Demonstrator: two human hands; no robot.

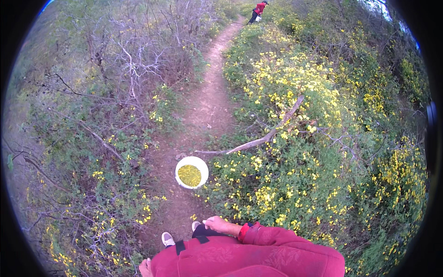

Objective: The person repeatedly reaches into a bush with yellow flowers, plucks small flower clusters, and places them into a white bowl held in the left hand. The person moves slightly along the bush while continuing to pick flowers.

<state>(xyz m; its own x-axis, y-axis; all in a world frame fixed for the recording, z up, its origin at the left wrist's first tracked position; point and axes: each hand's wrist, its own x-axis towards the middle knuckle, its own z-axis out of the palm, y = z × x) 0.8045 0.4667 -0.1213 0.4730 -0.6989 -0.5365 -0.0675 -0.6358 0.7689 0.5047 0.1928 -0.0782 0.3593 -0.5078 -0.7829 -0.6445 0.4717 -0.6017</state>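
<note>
My right hand [217, 225] is held in front of my body with its fingers curled together. Whatever is between them, if anything, is too small to make out. Low at the left, my left hand [146, 267] shows only in part beside my red jacket, and the lower edge cuts it off, so its grip cannot be told. On the dirt path ahead of my feet stands a white bucket [206, 174], upright, partly filled with yellow flower heads [189, 175]. Neither hand touches the bucket. Nearest my right hand on the right are bushes with yellow flowers [265, 196].
A bare, crooked branch [263, 139] sticks out from the right-hand bushes toward the path [212, 101], just beyond the bucket. Dry, leafless shrubs [134, 69] line the left side. Far up the path, another person [259, 10] in red bends over with a pale container.
</note>
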